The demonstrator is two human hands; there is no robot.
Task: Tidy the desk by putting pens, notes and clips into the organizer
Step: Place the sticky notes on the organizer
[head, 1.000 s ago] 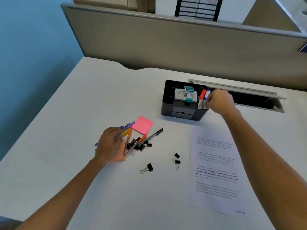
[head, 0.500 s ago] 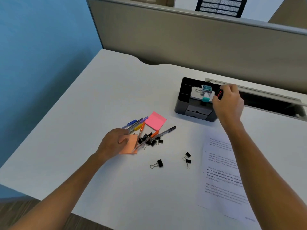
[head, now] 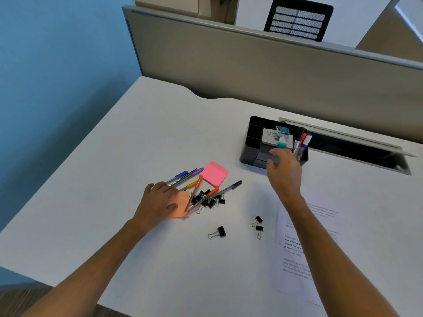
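Note:
The black organizer (head: 251, 139) stands at the back right of the white desk, with red and blue markers (head: 304, 141) upright in its right compartment. My right hand (head: 283, 171) hovers just in front of it, fingers loosely apart near the drawer front, holding nothing. My left hand (head: 158, 200) grips an orange sticky note pad (head: 182, 205) at the left of the pile. Several pens (head: 190, 179) fan out beside it, and a pink sticky note pad (head: 215, 173) lies behind them. Black binder clips (head: 207, 199) are heaped under the pens. Three loose clips (head: 220, 232) lie nearer to me.
A printed sheet (head: 304, 252) lies under my right forearm. A white box with a teal item (head: 278, 137) sits on the organizer. An open cable slot (head: 354, 145) runs behind it, below a grey partition (head: 251, 65). The desk drops off at the left edge (head: 68, 168).
My right hand has left the marker compartment and drawn back to the organizer's front. My left hand has shifted from the pens onto the orange pad. The camera has moved in and tilted.

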